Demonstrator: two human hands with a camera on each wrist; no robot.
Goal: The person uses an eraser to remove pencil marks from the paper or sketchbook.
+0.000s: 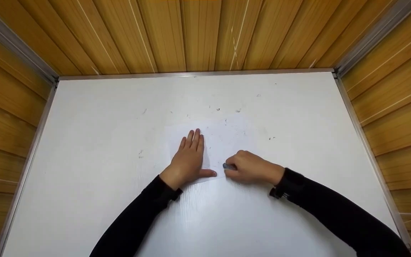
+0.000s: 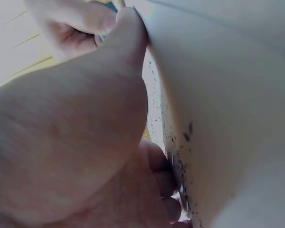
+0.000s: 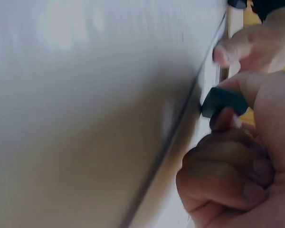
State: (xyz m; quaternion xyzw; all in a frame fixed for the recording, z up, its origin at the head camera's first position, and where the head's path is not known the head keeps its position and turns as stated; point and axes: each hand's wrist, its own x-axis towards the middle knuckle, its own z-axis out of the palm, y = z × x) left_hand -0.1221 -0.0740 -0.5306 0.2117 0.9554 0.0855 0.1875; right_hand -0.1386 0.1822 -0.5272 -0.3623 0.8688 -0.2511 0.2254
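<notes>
A white sheet of paper (image 1: 223, 142) lies on the white tabletop. My left hand (image 1: 187, 160) rests flat on its left part, fingers pointing away and thumb stretched to the right. Near the sheet's front edge, my right hand (image 1: 250, 167) pinches a small teal eraser (image 3: 224, 100) between thumb and index finger. The other right fingers (image 3: 218, 175) are curled into the palm. In the right wrist view the eraser's end is down at the paper; whether it touches cannot be told. The left thumb (image 2: 128, 33) lies close to the eraser, which is mostly hidden in the left wrist view.
Dark crumbs (image 1: 218, 109) are scattered over the paper and the tabletop (image 1: 95, 142) around it. A metal rim (image 1: 191, 74) borders the table at the back and sides. Wood-look panel walls (image 1: 202, 35) rise behind and on both sides.
</notes>
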